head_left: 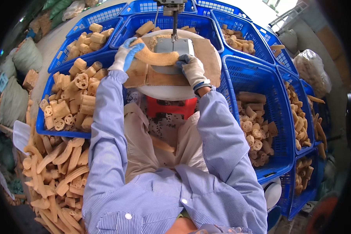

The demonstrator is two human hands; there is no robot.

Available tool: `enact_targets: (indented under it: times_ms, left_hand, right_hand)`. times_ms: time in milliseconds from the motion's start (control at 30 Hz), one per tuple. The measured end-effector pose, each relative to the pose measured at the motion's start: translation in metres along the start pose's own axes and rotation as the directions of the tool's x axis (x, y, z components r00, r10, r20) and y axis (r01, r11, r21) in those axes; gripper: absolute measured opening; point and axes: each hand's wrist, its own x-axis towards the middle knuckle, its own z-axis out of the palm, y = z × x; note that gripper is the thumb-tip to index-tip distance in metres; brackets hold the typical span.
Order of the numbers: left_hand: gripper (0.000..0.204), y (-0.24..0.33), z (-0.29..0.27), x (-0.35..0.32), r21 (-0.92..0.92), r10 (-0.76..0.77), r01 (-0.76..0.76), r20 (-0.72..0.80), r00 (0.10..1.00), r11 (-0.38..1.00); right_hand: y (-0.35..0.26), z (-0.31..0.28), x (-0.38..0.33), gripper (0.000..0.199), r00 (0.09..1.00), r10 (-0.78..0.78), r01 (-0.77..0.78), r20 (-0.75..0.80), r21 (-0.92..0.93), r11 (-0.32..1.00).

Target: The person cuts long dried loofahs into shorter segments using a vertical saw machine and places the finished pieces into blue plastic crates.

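Note:
A long, curved tan loofah [156, 58] lies across the small saw table in front of me. My left hand [125, 55], in a white and blue work glove, is closed around its left end. The gloved right hand [191, 69] grips the other end. Just beyond the loofah, an upright saw blade [174, 33] comes down to a grey metal plate [185, 46]. Under the loofah and both hands is a brown cardboard sheet [134, 74], set on a round white top [165, 93]. Whether the blade touches the loofah is unclear.
Blue crates with cut loofah pieces surround the saw, including a left crate [62, 133] and a right crate [279, 156]. Uncut loofahs [68, 177] are heaped at lower left. Between my knees is a red stool [171, 107]. Sacks [27, 58] stand at far left.

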Motion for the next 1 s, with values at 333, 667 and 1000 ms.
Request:
enact_targets:
  times_ms: [333,667,1000]
  left_hand:
    - [0.064,-0.003,0.008,0.024,0.077,-0.059,0.059,-0.01,0.998,0.995]
    - [0.068,0.0,0.012,0.039,0.189,-0.083,0.1,-0.099,0.992,0.977]
    - [0.074,-0.014,-0.014,-0.025,-0.063,-0.068,0.066,-0.031,0.997,0.996]
  right_hand:
    - [0.002,0.007,0.015,0.016,0.997,0.009,-0.021,-0.075,-0.171,0.985]
    - [0.001,0.01,0.046,0.018,0.997,0.075,-0.08,-0.036,-0.177,0.981]
    - [0.051,-0.017,0.033,0.012,0.99,0.106,-0.074,-0.092,0.294,0.953]
